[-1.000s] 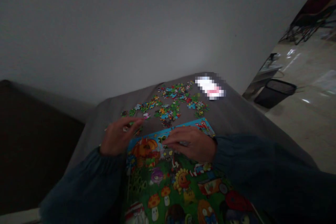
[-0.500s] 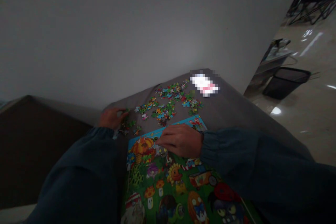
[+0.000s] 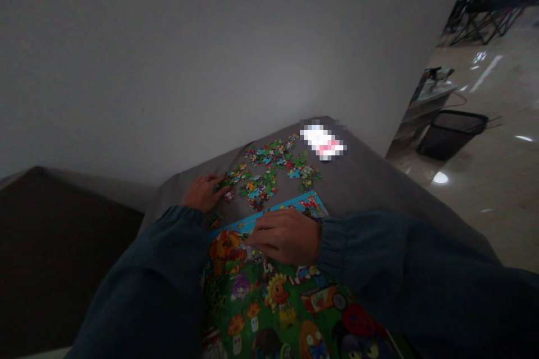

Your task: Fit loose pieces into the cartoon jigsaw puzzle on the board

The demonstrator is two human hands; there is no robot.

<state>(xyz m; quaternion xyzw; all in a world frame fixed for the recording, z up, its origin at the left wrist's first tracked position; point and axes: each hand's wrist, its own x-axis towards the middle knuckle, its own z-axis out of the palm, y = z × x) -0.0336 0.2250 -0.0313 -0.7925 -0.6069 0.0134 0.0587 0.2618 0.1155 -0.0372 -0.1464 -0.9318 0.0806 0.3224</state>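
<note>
My left hand (image 3: 204, 193) rests at the left end of the loose jigsaw pieces (image 3: 257, 185), thumb and fingers apart, its fingertips touching the nearest ones. Under its wrist and sleeve part of the table is hidden. Closer to me lies a colourful jigsaw picture (image 3: 252, 291) of cartoon plants and zombies with a blue top border. Over its upper part sits my right hand (image 3: 288, 236), fingers pressed together and pointing left. Whatever its fingertips pinch is too small and dark to name.
A bright, pixelated phone-like screen (image 3: 323, 141) lies at the table's far corner. Grey cloth (image 3: 357, 174) covers the table, which meets a pale wall (image 3: 252, 56). On the floor to the right stand a black bin (image 3: 452, 134) and a folding chair (image 3: 488, 17).
My left hand has moved right and slightly away from a small left-hand group of pieces to the main spread. The right hand stays over the picture. The view has shifted slightly.
</note>
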